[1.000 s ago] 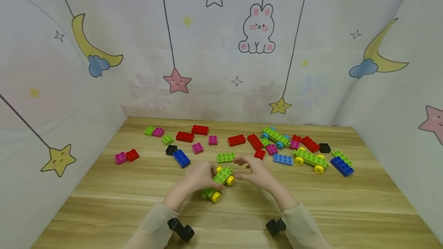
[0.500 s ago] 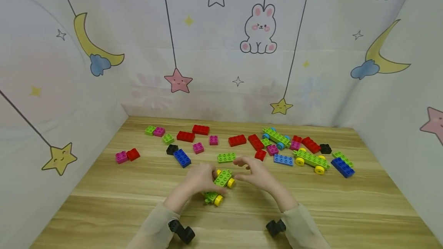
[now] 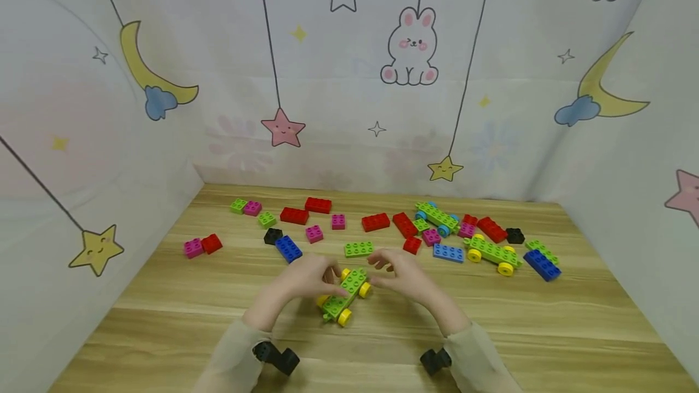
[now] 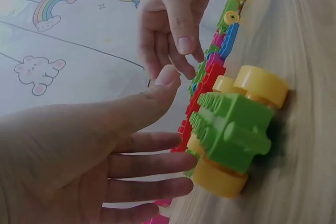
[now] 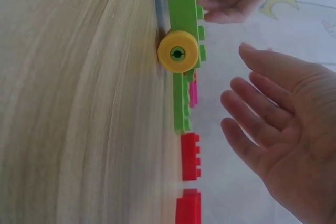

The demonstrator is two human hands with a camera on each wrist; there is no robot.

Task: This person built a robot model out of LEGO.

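Note:
A green toy car base [image 3: 335, 306] with yellow wheels stands on the wooden table, slanting in front of me. My left hand [image 3: 306, 276] hovers at its left side. The left wrist view shows that hand's [image 4: 89, 140] thumb and fingers loosely spread, with the car base [image 4: 233, 132] beyond them and nothing held. To the right of the car, my right hand [image 3: 405, 275] is lifted with relaxed fingers, apart from it. In the right wrist view, the right hand's [image 5: 283, 114] fingers are bent slightly around nothing. A flat green brick [image 3: 358, 250] lies just behind the car.
Several red, pink, black and blue bricks lie along the back, such as a dark blue brick [image 3: 288, 248] and a light blue brick [image 3: 448, 253]. Two more green car bases, one yellow-wheeled [image 3: 494, 251] and one blue-wheeled [image 3: 437, 216], stand back right. A printed cloth [image 3: 338, 138] borders the table [image 3: 218, 332].
My left hand has let go of the green car base and drawn back to the left, uncovering its middle. The car turned and shifted slightly toward me. My right hand has barely moved.

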